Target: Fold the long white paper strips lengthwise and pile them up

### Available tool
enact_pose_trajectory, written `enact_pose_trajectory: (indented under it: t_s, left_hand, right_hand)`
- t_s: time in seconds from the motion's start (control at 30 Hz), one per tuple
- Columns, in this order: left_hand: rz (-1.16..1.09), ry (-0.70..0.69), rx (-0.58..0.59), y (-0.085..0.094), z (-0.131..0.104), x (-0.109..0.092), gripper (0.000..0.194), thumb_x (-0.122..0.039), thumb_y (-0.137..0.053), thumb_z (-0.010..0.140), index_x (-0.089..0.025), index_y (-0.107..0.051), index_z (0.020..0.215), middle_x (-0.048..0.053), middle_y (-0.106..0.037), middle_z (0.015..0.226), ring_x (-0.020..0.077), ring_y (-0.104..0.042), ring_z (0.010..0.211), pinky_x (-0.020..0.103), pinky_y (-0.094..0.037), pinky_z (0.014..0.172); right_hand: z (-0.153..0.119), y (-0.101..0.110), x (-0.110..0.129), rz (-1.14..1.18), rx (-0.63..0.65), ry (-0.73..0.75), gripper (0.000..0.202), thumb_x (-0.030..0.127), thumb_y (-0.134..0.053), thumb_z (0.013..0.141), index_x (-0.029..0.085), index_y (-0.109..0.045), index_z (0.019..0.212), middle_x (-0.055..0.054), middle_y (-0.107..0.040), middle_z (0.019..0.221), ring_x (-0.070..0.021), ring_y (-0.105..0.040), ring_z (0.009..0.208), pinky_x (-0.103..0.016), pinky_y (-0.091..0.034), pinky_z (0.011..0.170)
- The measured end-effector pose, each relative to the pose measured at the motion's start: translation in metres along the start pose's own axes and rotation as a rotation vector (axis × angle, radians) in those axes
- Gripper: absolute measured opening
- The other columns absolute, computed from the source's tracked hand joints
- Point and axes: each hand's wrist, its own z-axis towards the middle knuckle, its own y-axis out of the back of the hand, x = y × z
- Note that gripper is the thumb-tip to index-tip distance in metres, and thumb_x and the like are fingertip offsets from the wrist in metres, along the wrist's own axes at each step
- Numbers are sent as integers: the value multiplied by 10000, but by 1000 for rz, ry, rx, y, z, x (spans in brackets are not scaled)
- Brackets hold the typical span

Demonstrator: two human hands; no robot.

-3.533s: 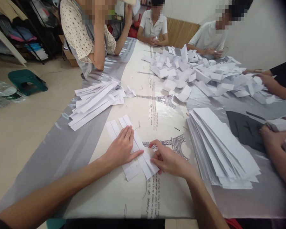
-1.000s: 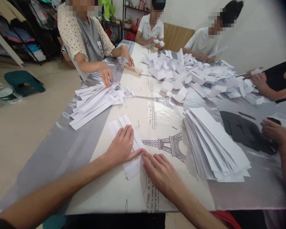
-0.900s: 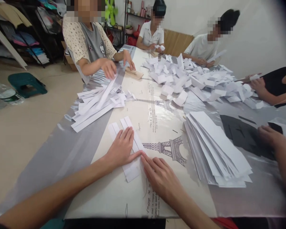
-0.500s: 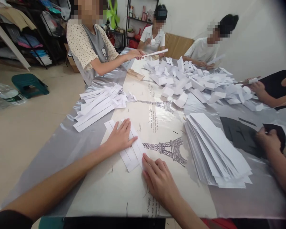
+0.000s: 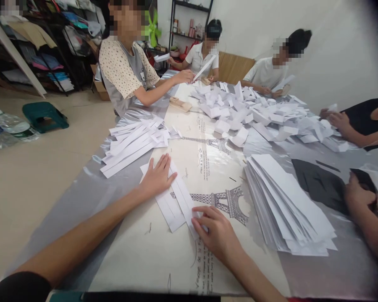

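Observation:
My left hand (image 5: 156, 178) lies flat with its fingers stretched over a white paper sheet (image 5: 170, 212), which has fold lines along it. Over that sheet runs a narrow paper strip (image 5: 183, 193), pinned at its upper part by the left palm and thumb. At the strip's lower right end, my right hand (image 5: 216, 230) pinches the edge between thumb and fingers. A pile of long paper strips (image 5: 135, 142) lies beyond my left hand. To the right of my right hand rests a fanned stack of white paper sheets (image 5: 286, 205).
A heap of folded white papers (image 5: 255, 109) covers the far right of the table. Near it lies a wooden block (image 5: 180, 105). Several co-workers handle paper around the table; a nearby hand (image 5: 360, 191) at right holds a dark object. A green stool (image 5: 45, 115) stands on the floor.
My right fingers have gone from resting along the paper's edge to a pinch, and the strip's lower end has shifted right. The left hand stays flat. The view has tilted up slightly.

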Motion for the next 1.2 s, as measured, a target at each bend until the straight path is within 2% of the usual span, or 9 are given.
enact_pose_trajectory:
  t_s: [0.07, 0.13, 0.3, 0.5, 0.67, 0.8, 0.93, 1.03, 1.2]
  left_hand:
    - [6, -3, -24, 0, -2, -1, 672, -468, -295, 1055, -61, -268, 1589, 211, -234, 1664, 321, -230, 1555, 620, -145, 1238]
    - [8, 1, -28, 0, -2, -1, 676, -462, -296, 1053, -51, -264, 1589, 212, -233, 1665, 320, -231, 1555, 624, -151, 1236]
    - [-1, 11, -18, 0, -1, 0, 694, -476, -303, 1048, -38, -271, 1585, 213, -209, 1670, 325, -220, 1557, 626, -156, 1236]
    - [-32, -17, -44, 2, -5, 2, 673, -467, -312, 1052, -46, -289, 1577, 230, -301, 1638, 329, -262, 1543, 622, -162, 1242]
    - [-72, -47, -80, 5, -8, 0, 626, -421, -333, 1059, -84, -274, 1583, 207, -366, 1616, 335, -297, 1528, 643, -191, 1230]
    - [-87, -142, -239, 14, -11, -5, 497, -303, -338, 1058, -92, -408, 1502, 193, -481, 1539, 296, -422, 1461, 581, -222, 1249]
    - [-172, -312, -375, 24, -15, -9, 438, -210, -370, 1038, -160, -465, 1463, 144, -583, 1435, 250, -523, 1362, 503, -362, 1208]
    - [-213, -415, -328, 25, -16, -11, 475, -192, -385, 1030, -198, -426, 1503, 139, -563, 1451, 265, -521, 1362, 499, -459, 1133]
    - [-167, -453, -157, 20, -12, -12, 468, -287, -388, 1059, -183, -438, 1512, 152, -507, 1515, 285, -456, 1428, 497, -440, 1144]
  right_hand:
    - [23, 1, -2, 43, 106, -147, 239, 239, -612, 962, 222, -646, 725, -41, -699, 954, -158, -627, 682, -311, -533, 597]
    - [48, -1, -4, -15, 143, -279, 41, 234, -680, 896, 220, -641, 897, -25, -641, 902, -171, -609, 684, -305, -498, 584]
    - [87, -12, -6, -17, 146, -310, 121, 159, -652, 845, 208, -569, 918, -47, -596, 967, -194, -599, 767, -289, -439, 578]
    - [84, -10, -19, 70, 143, -352, 160, 101, -606, 812, 215, -591, 922, -48, -597, 972, -193, -628, 815, -304, -486, 658]
    - [80, 1, -40, 150, 131, -387, 81, 177, -616, 792, 213, -580, 855, -40, -631, 910, -190, -630, 785, -314, -508, 666]
    - [84, 8, -47, 217, 125, -352, 56, 195, -551, 802, 228, -521, 769, 18, -602, 717, -155, -581, 622, -268, -463, 550]
    - [89, 13, -40, 164, -14, -308, 101, 145, -506, 797, 237, -468, 778, 8, -561, 752, -163, -533, 664, -284, -440, 608]
    - [93, 7, -33, 79, -115, -299, 124, 115, -489, 805, 237, -476, 794, -35, -554, 844, -208, -525, 790, -315, -425, 667]
    - [99, -21, -27, 49, -131, -314, 94, 167, -524, 889, 232, -544, 824, -51, -560, 870, -236, -551, 867, -335, -467, 709]
